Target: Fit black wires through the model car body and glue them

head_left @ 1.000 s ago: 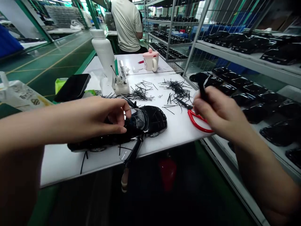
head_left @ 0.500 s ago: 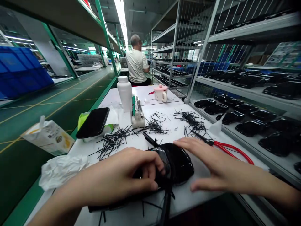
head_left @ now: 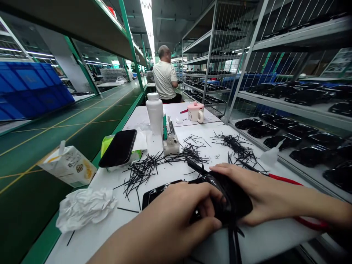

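Note:
A glossy black toy car body [head_left: 233,198] lies on the white table [head_left: 110,190] right in front of me. My left hand [head_left: 176,216] curls over its near side, thumb and fingers pressed on the roof. My right hand [head_left: 253,190] wraps around its front end from the right. Thin black strips hang from under the car at the table's edge. Red-handled scissors [head_left: 286,180] lie just behind my right forearm.
Loose black strips [head_left: 143,168] are strewn over the table. Also there: a black phone [head_left: 118,148], a white bottle [head_left: 154,113], a tool holder [head_left: 169,141], a pink-lidded mug [head_left: 195,111], crumpled paper [head_left: 85,207], a drink carton [head_left: 68,165]. Shelves of black car bodies [head_left: 297,146] stand right. A person [head_left: 165,79] stands ahead.
My right hand left the scissors area and came down onto the car, closing round its front. The view tilted up and the car sits closer to me.

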The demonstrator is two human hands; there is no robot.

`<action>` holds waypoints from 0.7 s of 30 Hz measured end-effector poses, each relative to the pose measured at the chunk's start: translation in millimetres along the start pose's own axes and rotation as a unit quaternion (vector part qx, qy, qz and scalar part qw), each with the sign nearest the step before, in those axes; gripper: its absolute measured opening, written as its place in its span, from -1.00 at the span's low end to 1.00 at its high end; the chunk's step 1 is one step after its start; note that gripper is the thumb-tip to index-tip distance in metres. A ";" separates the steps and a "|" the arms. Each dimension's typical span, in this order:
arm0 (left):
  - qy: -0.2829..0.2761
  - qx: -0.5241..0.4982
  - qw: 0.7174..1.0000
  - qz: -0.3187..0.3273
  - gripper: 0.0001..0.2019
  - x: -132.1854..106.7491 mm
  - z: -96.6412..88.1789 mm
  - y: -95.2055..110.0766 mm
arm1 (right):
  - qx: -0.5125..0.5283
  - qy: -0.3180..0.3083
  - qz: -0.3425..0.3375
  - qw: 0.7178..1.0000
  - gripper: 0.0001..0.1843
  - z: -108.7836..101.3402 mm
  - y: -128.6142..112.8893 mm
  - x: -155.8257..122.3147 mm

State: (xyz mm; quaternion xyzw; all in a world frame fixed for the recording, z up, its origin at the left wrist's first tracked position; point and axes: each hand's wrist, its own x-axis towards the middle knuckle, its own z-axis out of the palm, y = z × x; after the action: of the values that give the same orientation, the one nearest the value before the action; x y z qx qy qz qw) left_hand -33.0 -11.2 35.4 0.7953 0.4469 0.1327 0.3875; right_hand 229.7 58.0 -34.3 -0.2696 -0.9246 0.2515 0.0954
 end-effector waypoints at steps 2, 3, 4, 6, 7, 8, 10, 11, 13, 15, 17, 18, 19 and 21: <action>-0.003 -0.002 1.000 0.010 -0.74 2.0 4.4 0.6 | 0.025 -0.026 0.013 0.999 0.03 -14.5 6.3 3.8; -0.006 -0.004 1.000 0.014 -0.74 2.7 5.9 0.8 | 0.029 -0.020 0.021 0.999 -0.14 -22.1 9.6 8.9; -0.009 -0.007 1.000 0.019 -0.75 3.3 7.2 1.0 | 0.017 -0.005 0.033 0.999 -0.35 -29.0 13.1 15.9; -0.001 -0.007 1.000 0.025 -0.77 4.0 8.8 0.8 | -0.054 0.048 0.061 0.996 -0.70 -37.9 21.1 33.5; 0.007 -0.006 1.000 0.027 -0.79 4.3 9.1 0.5 | -0.092 0.059 0.073 0.991 -0.76 -39.3 25.4 42.7; 0.012 -0.006 0.999 0.029 -0.80 4.5 9.2 0.1 | -0.120 0.062 0.081 0.987 -0.79 -38.8 29.7 51.4; 0.014 -0.010 0.999 0.031 -0.81 4.6 8.8 -0.7 | -0.148 0.049 0.084 0.984 -0.86 -33.8 36.9 65.3; 0.013 -0.016 0.999 0.031 -0.83 4.7 8.6 -1.0 | -0.151 0.043 0.080 0.984 -0.87 -30.6 39.5 70.1; 0.012 -0.036 0.999 0.032 -0.85 4.8 8.8 -1.2 | -0.160 0.034 0.068 0.984 -0.88 -25.7 42.4 75.1; 0.026 -0.069 0.997 0.024 -0.88 5.5 10.2 -1.3 | -0.165 0.030 0.053 0.984 -0.86 -23.7 43.2 76.3; 0.050 -0.116 0.992 0.011 -0.89 7.0 12.9 -1.6 | -0.164 0.028 0.033 0.985 -0.83 -23.3 44.0 76.3; 0.067 -0.140 0.988 0.003 -0.88 7.9 14.5 -1.8 | -0.162 0.027 0.023 0.986 -0.82 -22.8 44.9 76.4; 0.085 -0.163 0.983 -0.002 -0.88 8.9 16.1 -2.0 | -0.158 0.027 0.014 0.987 -0.81 -21.9 46.1 76.6; 0.120 -0.209 0.971 -0.006 -0.86 10.2 18.9 -2.2 | -0.146 0.036 0.004 0.989 -0.80 -19.6 48.1 76.9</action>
State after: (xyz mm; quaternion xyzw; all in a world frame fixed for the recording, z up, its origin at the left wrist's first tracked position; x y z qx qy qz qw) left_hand -18.0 -11.6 19.8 0.6722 0.4575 0.3153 0.4893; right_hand 193.2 143.2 -39.2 -0.2935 -0.9462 0.1045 0.0869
